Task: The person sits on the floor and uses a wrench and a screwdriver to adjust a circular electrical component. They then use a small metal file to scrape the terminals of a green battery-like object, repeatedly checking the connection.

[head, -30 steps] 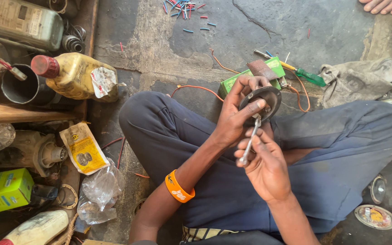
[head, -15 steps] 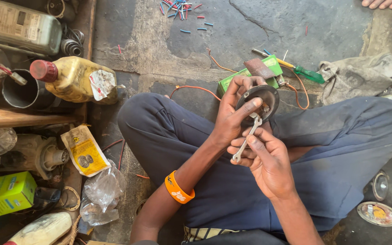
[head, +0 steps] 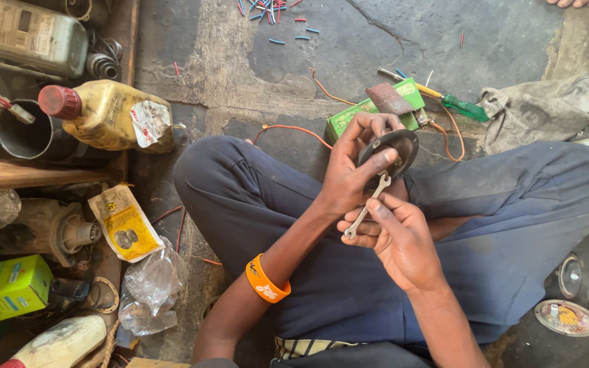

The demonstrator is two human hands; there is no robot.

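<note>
Two hands meet over the lap of a person sitting cross-legged on a stained concrete floor (head: 240,61), and much of what they hold is covered. Only the upper rim and dark face of the round metal part (head: 395,148) show; the left hand (head: 349,174) hides its lower edge, fingers curled behind it and the thumb pressed flat across the front, so it is firmly grasped. What the small spanner (head: 366,208) bites on is hard to make out, since its upper jaw end sits right under that thumb, touching the part. The right hand (head: 397,238) pinches the spanner's shank between thumb and forefinger, with the lower end poking free to the left. Behind the hands, a green box (head: 349,117) is half hidden, and a screwdriver (head: 455,102) lies beside it.
</note>
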